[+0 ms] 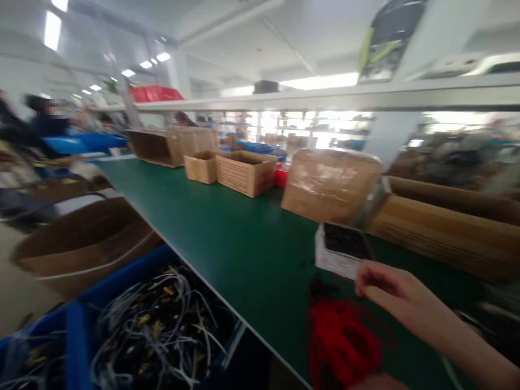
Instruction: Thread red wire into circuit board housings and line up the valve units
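Observation:
My right hand (390,290) is over the right part of the green table, its fingers curled toward the thumb. Whatever those fingers may hold is too small or blurred to name. Right beside the fingertips stands a small white box (335,261) filled with something black. Below it lies a blurred bundle of red strands (343,338), with dark strands at its upper end. Only a sliver of my left hand (377,382) shows at the bottom edge, next to the red bundle; its fingers are hidden.
Several cardboard boxes (247,176) line the back of the green table (195,216), under a white shelf (309,100). To the lower left, blue bins (73,346) hold tangled grey cables and dark parts. A brown carton (81,238) stands behind them. People are farther back.

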`<action>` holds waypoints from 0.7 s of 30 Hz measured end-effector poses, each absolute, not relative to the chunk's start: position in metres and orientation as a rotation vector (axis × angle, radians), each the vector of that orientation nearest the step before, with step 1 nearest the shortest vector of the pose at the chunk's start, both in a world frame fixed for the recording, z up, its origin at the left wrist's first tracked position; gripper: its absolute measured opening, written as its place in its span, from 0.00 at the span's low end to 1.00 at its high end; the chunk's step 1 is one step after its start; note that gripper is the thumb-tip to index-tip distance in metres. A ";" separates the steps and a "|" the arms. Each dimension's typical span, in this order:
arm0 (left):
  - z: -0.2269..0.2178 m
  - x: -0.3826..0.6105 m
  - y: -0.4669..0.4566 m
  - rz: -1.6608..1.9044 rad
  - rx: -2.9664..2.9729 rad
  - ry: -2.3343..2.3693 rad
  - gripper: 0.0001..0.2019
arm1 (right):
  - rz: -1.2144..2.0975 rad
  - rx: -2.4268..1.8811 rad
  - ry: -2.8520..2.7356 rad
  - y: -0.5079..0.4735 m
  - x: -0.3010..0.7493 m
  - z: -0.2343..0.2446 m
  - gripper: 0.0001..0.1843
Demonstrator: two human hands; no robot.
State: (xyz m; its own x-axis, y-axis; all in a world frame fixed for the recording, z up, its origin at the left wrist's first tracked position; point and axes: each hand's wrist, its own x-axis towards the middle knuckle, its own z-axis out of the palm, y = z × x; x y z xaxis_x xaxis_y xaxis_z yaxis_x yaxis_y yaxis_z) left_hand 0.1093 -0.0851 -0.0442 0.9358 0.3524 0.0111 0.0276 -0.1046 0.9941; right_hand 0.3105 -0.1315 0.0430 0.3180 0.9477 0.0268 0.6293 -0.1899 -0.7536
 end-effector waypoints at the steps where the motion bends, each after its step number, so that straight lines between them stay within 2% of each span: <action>1: -0.047 0.120 -0.103 0.248 1.625 0.254 0.16 | 0.570 -1.903 -1.373 -0.143 0.306 0.054 0.09; 4: -0.049 0.137 -0.137 0.236 1.542 0.283 0.21 | 0.556 -1.939 -1.263 -0.176 0.296 0.071 0.07; 7: -0.044 0.138 -0.141 0.262 1.516 0.350 0.21 | 0.561 -1.980 -1.162 -0.211 0.285 0.075 0.04; 12: -0.034 0.131 -0.130 0.206 1.515 0.287 0.27 | 0.565 -2.012 -1.067 -0.255 0.261 0.078 0.06; 16: -0.031 0.126 -0.129 0.141 1.520 0.302 0.22 | 0.584 -1.980 -1.059 -0.274 0.244 0.080 0.08; 21: -0.029 0.124 -0.129 0.196 1.524 0.332 0.24 | 0.707 -1.961 -1.147 -0.284 0.229 0.080 0.06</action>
